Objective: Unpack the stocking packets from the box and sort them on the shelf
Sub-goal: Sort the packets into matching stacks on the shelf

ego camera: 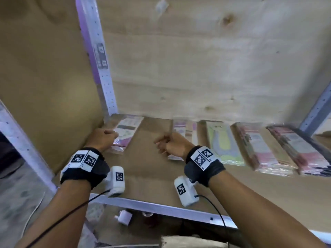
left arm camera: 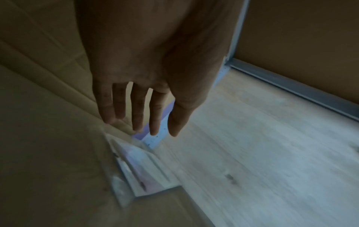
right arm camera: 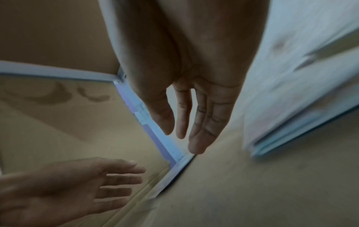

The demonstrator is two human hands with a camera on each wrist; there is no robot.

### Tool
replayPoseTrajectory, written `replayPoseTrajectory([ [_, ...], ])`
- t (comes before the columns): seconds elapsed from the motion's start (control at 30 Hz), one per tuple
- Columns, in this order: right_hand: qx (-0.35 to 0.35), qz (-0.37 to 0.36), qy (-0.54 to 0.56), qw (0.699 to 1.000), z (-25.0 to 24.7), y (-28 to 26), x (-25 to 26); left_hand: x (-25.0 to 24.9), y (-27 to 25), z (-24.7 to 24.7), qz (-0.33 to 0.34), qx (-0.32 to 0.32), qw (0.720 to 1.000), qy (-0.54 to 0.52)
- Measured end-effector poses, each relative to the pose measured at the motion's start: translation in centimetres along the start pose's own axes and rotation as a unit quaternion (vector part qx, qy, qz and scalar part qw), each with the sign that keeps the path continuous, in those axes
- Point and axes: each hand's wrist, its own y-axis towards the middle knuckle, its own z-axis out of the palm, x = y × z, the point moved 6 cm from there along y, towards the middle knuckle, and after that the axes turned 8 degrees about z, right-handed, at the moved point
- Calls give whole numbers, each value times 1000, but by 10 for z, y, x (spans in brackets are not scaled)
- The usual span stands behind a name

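Packets (ego camera: 125,135) lie flat in rows on the shelf (ego camera: 152,169), light and slippery, so grip their stiff edges; your left hand (ego camera: 102,138) and right hand (ego camera: 172,144) hold nothing, fingers relaxed.

A bare strip of the brown cardboard-lined shelf (ego camera: 150,158) runs up the middle of the head view, between the pink-and-white stocking packet stack (ego camera: 123,134) at centre left and the pale pink packet (ego camera: 180,129) at centre. The left hand (ego camera: 102,138) and right hand (ego camera: 172,143), fingers loose and holding nothing, flank that strip. Further packets fill the right side. The brown cardboard side panel (ego camera: 44,86) closes the left, the pale wooden back board (ego camera: 206,68) the far end.
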Motion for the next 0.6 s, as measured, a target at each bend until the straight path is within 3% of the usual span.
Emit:
replayPoseTrajectory([
  [0.2, 36, 68, 95, 992, 67, 55, 19, 28, 4, 5, -14, 86, 995, 38],
  [0.3, 30, 89, 169, 981, 78, 65, 20, 31, 5, 4, -8, 98, 994, 46],
  [0.43, -6, 99, 139, 985, 77, 58, 13, 33, -2, 3, -50, 93, 993, -45],
  [0.6, -29, 84, 87, 992, 53, 30, 1, 28, -31, 24, -82, 211, 971, -70],
])
